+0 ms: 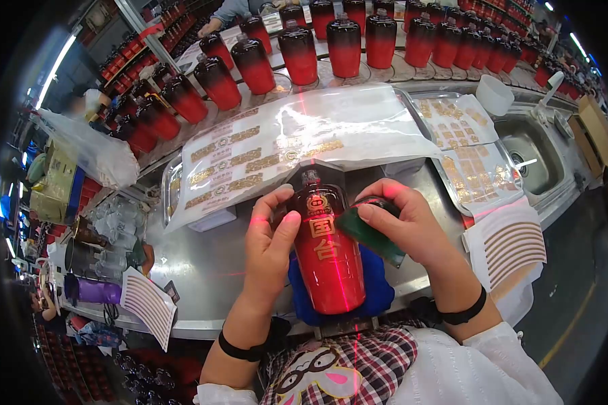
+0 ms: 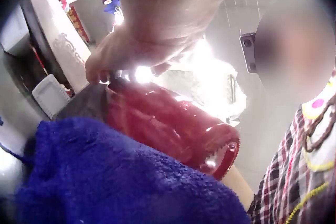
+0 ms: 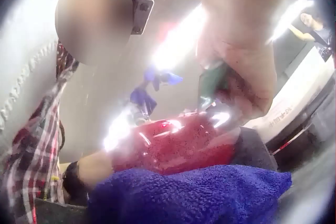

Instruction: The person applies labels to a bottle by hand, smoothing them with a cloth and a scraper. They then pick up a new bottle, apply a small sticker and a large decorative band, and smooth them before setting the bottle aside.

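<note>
A red bottle with a dark top and gold characters (image 1: 331,270) lies on a blue towel (image 1: 305,291), its neck against a dark support. The left hand (image 1: 269,243) is at the bottle's upper left side, fingers bent around its shoulder and thumb near the gold emblem. In the right hand (image 1: 412,226) a green flat scraper (image 1: 371,236) is pinched between thumb and fingers, its edge at the bottle's right side beside the characters. The left wrist view shows the bottle (image 2: 168,124) above the towel (image 2: 115,176); the right wrist view shows the scraper (image 3: 212,85) over the bottle (image 3: 178,145).
Behind the bottle, a clear sheet with gold decals (image 1: 236,158) covers a tray. More decals lie in a metal tray (image 1: 483,179) at right, beside a sink (image 1: 537,158). Striped decal sheets (image 1: 148,304) hang at the table's front edge. Rows of red bottles (image 1: 344,50) stand at the back.
</note>
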A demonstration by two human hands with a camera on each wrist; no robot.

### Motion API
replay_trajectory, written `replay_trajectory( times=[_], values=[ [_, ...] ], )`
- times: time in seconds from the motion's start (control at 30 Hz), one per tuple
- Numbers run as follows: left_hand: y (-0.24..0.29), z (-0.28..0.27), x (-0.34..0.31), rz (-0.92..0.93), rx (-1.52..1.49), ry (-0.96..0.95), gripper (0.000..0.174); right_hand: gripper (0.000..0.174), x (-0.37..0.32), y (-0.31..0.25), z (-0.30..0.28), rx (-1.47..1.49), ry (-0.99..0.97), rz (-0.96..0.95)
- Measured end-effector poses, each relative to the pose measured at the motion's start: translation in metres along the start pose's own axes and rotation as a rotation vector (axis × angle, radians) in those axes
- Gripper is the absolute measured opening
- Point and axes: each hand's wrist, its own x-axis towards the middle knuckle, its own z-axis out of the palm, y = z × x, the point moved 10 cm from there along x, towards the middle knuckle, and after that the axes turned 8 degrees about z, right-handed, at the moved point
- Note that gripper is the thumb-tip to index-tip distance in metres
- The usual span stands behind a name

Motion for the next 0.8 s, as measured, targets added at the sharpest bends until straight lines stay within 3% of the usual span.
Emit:
replay_trajectory(
  times=[0.17, 0.37, 0.47, 0.57, 0.7, 0.8],
  values=[
    [0.008, -0.004, 0.007, 0.076, 0.126, -0.041, 0.036, 0.022, 0.016, -0.002, 0.005, 0.05, 0.052, -0.088],
    [0.009, 0.004, 0.015, -0.017, 0.076, -0.135, 0.035, 0.024, 0.02, -0.014, 0.011, 0.091, 0.015, -0.167],
    [0.012, 0.009, 0.021, 0.073, 0.345, -0.233, 0.028, 0.025, 0.013, -0.02, 0.012, 0.076, -0.006, -0.188],
    [0.005, 0.007, 0.022, 0.063, 0.412, -0.29, 0.017, 0.025, 0.002, -0.025, 0.004, -0.03, 0.043, -0.255],
    [0.045, 0.017, 0.018, 0.202, 0.6, -0.229, 0.008, 0.031, -0.013, -0.054, -0.001, -0.031, 0.079, -0.379],
    [0.068, 0.029, 0.012, 0.32, 0.734, -0.245, 0.008, 0.039, -0.025, -0.084, 0.022, -0.586, 0.037, -0.718]
  ],
)
